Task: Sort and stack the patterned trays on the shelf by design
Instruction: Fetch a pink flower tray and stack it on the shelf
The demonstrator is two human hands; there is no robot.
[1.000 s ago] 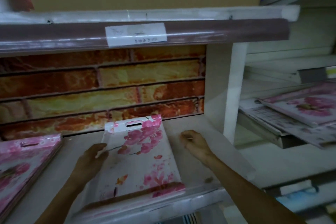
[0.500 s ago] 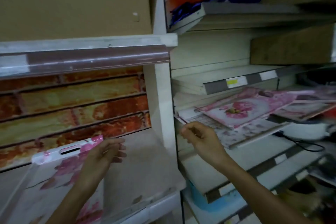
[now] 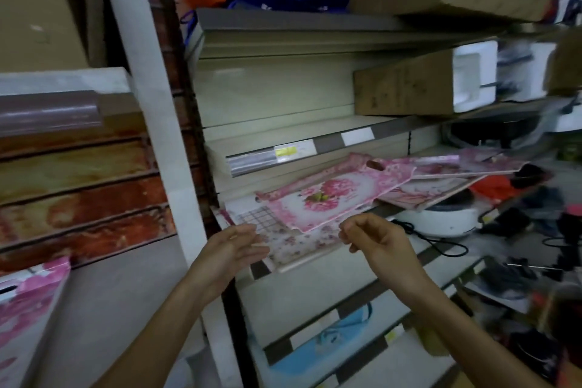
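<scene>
Both hands are raised before the right-hand shelf bay, holding nothing. The left hand (image 3: 231,247) has loosely extended fingers at the near edge of a small-flowered tray (image 3: 293,246); the right hand (image 3: 374,239) is loosely curled beside it. Just beyond lies a pink floral tray (image 3: 327,195), overlapping more trays further right. Another pink tray (image 3: 28,302) rests in the left bay.

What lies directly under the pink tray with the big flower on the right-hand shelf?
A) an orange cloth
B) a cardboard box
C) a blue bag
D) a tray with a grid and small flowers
D: the pink flower tray overlaps a paler tray with grid and small flowers, whose front part sticks out beneath it, near both hands.
</scene>
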